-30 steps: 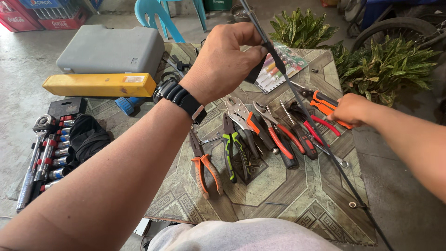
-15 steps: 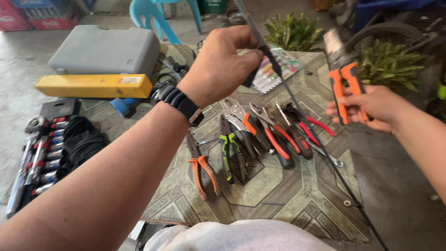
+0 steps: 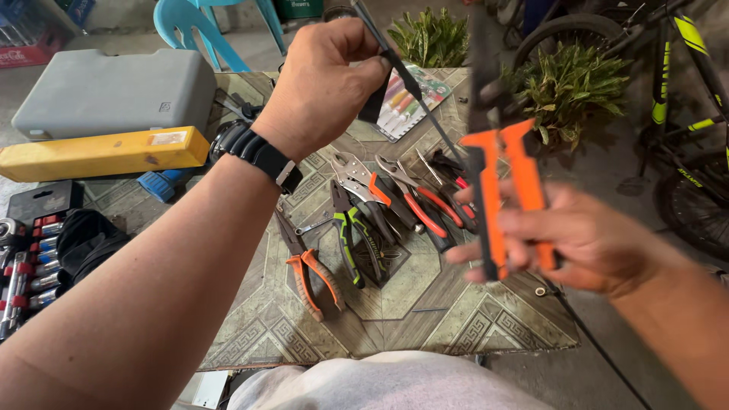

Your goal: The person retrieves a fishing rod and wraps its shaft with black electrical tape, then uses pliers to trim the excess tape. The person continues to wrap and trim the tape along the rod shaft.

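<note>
My left hand (image 3: 323, 83) is raised over the table and pinches a thin black cable (image 3: 414, 87) that runs down to the right past the table's edge. A black watch (image 3: 258, 152) sits on that wrist. My right hand (image 3: 581, 239) holds orange-handled cutters (image 3: 505, 186) upright, blurred by motion, close to the cable. Below lie several pliers: an orange-handled pair (image 3: 311, 273), a green-and-black pair (image 3: 353, 243) and red-handled ones (image 3: 421, 209).
The low table (image 3: 425, 311) has a patterned cover. A grey tool case (image 3: 114, 91), a yellow level (image 3: 99, 152) and a socket set (image 3: 30, 266) lie left. A blue chair (image 3: 201, 30), plants (image 3: 577, 83) and a bicycle (image 3: 683, 114) stand behind and right.
My right hand picked the orange-handled cutters off the table, lifted them, and has brought them in toward the cable. My left hand keeps holding the cable up.
</note>
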